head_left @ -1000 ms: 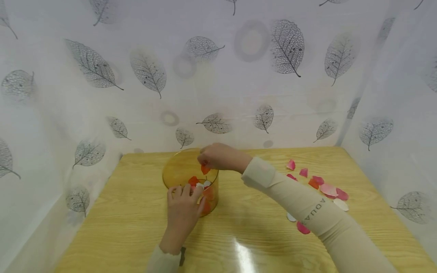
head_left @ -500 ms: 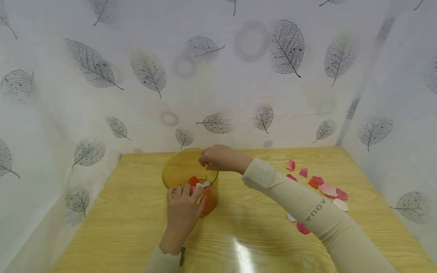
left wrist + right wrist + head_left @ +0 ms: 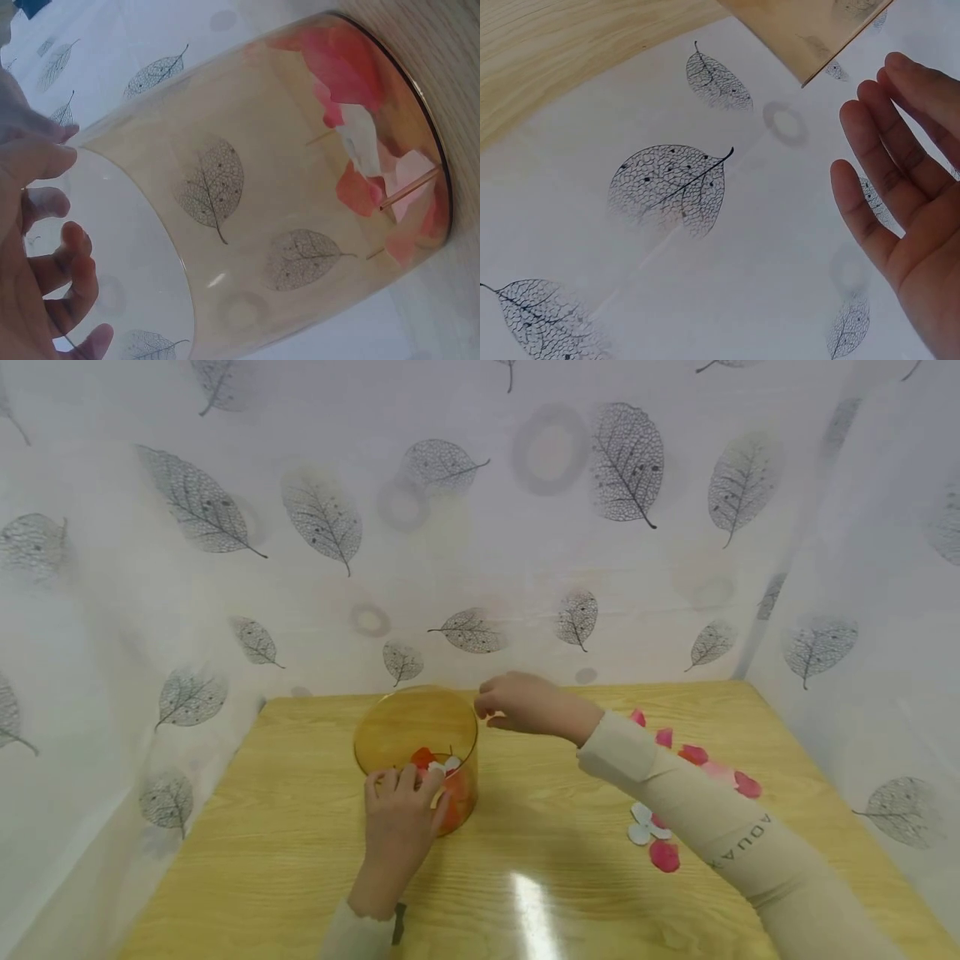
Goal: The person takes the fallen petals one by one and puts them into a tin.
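A pale backdrop (image 3: 517, 552) printed with grey skeleton leaves stands behind and beside a light wood-grained table (image 3: 277, 843). Across the table from the lower right reaches a cream right sleeve (image 3: 697, 810). The clear amber container (image 3: 408, 718) sits left of centre, near the far edge, its round mouth facing up. The left hand (image 3: 401, 818) holds it at the near rim, fingers bent over the edge and slightly parted, thumb along the wall at the right. The right hand (image 3: 531, 703) is just right of the rim and apart from it; its fingers are loosely bent, close together at their bases with small gaps between the tips, and the palm shows bare in the right wrist view. Low in the container lie red and pink petals (image 3: 341, 71), a white petal (image 3: 361, 142) and a thin brown stem (image 3: 409, 187). On the table at the right are pink petals (image 3: 664, 857) and white petals (image 3: 641, 833), some partly behind the sleeve. A second ago the right fingers pinched a red petal over the mouth; since then they have let it go and moved right, the sleeve uncovering more white petals, while the left hand keeps its place.
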A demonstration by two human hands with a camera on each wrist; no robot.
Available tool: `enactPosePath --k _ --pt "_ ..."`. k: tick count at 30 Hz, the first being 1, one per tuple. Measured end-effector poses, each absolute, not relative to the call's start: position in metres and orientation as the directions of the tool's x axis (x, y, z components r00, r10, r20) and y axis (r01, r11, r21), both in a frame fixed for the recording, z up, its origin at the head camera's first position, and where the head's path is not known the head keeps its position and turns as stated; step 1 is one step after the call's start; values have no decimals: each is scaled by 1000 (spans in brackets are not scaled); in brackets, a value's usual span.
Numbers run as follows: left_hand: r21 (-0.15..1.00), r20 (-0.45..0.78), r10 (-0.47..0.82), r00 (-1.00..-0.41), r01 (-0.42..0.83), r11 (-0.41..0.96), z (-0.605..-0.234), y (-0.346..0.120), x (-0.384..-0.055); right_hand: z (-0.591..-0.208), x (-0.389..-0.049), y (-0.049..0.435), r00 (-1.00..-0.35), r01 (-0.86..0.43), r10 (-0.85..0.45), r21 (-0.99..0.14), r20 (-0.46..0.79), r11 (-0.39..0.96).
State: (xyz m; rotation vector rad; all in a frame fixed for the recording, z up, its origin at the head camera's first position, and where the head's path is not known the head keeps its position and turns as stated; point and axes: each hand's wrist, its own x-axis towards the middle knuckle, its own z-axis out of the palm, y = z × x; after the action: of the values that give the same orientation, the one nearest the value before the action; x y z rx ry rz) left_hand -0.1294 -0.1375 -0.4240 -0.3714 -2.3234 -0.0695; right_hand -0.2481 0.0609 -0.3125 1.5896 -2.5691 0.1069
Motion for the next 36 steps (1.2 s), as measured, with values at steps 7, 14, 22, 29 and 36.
enactPosePath --k 7,14,22,29,36 --pt "-77 714 250 -654 282 956 -425 -137 -130 -321 -239 108 -467 -881 -865 -15 185 472" --pt "-74 717 251 -651 287 955 -424 -138 -131 -340 -227 152 -491 -867 -851 -14 186 497" --pt "-68 700 249 -669 285 956 -422 -137 -130 -381 -210 201 -589 -808 -801 -78 109 584" --pt "-66 706 248 -663 287 956 -422 -137 -130 -419 -201 233 -644 -760 -765 -130 21 637" --pt "-82 712 255 -654 283 956 -423 -137 -130 -448 -198 247 -676 -732 -737 -109 -8 673"
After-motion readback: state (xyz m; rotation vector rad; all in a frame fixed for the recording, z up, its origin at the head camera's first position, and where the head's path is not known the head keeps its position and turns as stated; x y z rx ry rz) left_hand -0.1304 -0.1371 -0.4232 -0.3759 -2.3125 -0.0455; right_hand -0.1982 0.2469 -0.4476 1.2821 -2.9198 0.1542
